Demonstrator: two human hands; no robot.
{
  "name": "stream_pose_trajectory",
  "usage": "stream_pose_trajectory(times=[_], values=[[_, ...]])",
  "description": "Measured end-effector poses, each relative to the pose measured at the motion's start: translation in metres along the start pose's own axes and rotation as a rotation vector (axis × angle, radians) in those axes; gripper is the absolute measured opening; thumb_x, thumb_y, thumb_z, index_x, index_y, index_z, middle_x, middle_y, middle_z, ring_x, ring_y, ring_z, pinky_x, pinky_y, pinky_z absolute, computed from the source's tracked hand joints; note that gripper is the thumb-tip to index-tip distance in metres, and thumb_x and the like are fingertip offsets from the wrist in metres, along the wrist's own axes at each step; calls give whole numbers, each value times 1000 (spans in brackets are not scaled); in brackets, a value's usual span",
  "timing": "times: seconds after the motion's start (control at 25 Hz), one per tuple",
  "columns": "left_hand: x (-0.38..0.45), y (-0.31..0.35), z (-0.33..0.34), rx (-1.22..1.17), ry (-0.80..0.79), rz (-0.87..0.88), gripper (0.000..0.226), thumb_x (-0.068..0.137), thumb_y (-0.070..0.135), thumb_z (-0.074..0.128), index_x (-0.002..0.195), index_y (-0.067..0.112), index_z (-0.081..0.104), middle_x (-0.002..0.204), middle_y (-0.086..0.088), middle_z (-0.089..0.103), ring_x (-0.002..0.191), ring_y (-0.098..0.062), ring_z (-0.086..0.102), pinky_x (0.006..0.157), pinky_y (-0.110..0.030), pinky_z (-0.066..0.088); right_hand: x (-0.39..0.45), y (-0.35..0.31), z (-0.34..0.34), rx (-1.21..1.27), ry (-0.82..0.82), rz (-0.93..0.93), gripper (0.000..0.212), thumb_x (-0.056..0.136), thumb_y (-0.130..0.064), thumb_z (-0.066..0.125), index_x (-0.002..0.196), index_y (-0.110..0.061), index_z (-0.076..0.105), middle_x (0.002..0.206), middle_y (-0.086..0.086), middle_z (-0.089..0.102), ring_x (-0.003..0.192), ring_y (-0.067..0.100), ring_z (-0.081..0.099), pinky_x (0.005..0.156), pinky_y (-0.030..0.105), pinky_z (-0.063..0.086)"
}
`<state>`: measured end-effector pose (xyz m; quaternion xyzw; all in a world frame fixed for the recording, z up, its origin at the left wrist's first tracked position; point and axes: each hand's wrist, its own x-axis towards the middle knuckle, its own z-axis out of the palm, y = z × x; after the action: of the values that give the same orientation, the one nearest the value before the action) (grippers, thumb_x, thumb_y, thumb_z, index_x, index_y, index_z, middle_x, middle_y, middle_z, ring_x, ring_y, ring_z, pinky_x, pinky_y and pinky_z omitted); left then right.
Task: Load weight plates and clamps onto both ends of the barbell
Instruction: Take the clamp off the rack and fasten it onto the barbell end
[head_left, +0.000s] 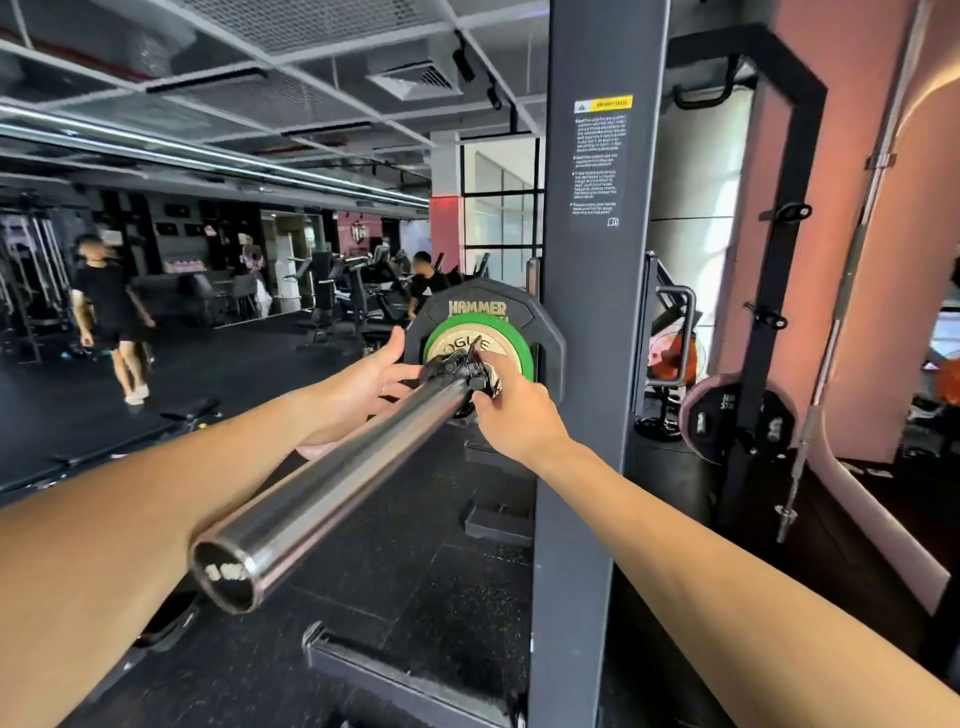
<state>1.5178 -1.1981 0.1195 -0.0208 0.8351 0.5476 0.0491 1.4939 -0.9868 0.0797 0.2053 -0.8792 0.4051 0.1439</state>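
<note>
The chrome barbell sleeve (332, 483) runs from the lower left, its open end nearest me, up to the rack. On it sit a large black Hammer plate (545, 332) and, in front of that, a smaller green-rimmed plate (511, 338). A black clamp (460, 371) sits on the sleeve against the green plate. My right hand (514, 410) grips the clamp from the right side. My left hand (363, 379) is on its left side, fingers spread and touching it.
A dark rack upright (597, 312) stands just right of the plates. A black plate (737, 421) hangs on a storage peg at right, and a spare bar (831, 322) leans by the pink wall. A person (109, 312) walks at far left. Rack base rails (405, 680) lie below.
</note>
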Motion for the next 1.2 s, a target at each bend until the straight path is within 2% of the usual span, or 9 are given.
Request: stream_pose_trajectory(times=[0.2,0.36,0.48,0.6,0.72,0.84,0.96,1.08,1.2], values=[[41,1,-3,-1,-39,15,86,76,90,23,129,29,53,122,1,63,120,-19,58,103,-40,42,26,11,4,-1,25,1,54,96,-28,49,148,-39,36,94,10,64,91,34,59,91,48,54],[58,-1,-12,19,-89,22,72,83,87,22,121,31,49,103,2,60,93,-10,60,69,-30,43,30,2,7,7,81,47,52,89,-36,45,140,-42,43,114,11,70,101,36,64,91,44,54],[63,-3,-9,93,-122,95,55,89,79,36,118,36,53,103,5,66,91,-8,64,64,-26,48,35,-12,11,-44,152,179,49,83,-65,42,119,-33,51,113,8,68,104,34,62,89,43,51],[67,-3,-12,151,-134,169,51,88,74,50,118,33,57,113,0,71,96,-13,71,64,-27,55,47,-36,12,-145,160,391,90,68,-93,28,119,-25,59,116,6,66,105,33,64,86,37,47],[74,-2,-19,168,-132,212,54,87,73,54,118,29,58,114,1,69,81,-9,76,69,-32,60,58,-47,12,-151,150,540,93,73,-86,25,122,-18,65,114,9,67,93,36,71,92,40,54],[79,-4,-19,179,-159,242,56,92,67,52,126,23,56,116,-3,68,74,-8,76,75,-35,62,57,-47,13,91,268,600,72,85,-62,34,135,-14,50,123,15,65,95,38,71,87,44,56],[78,-4,-19,175,-176,266,58,94,65,50,132,20,52,116,-2,66,73,-6,75,70,-31,60,47,-46,15,462,264,753,74,84,-68,49,137,-17,47,127,15,62,96,38,70,79,46,57],[76,-3,-21,190,-200,273,53,96,62,48,128,20,53,111,-3,69,84,-12,74,71,-32,59,42,-46,18,834,78,866,77,77,-74,55,120,-11,52,100,25,73,82,38,74,70,48,61],[72,-1,-20,213,-209,294,40,98,60,45,115,23,52,101,3,68,84,-11,72,76,-34,59,43,-45,21,1002,130,868,55,82,-63,59,99,-12,49,71,20,74,59,37,74,51,41,59]])
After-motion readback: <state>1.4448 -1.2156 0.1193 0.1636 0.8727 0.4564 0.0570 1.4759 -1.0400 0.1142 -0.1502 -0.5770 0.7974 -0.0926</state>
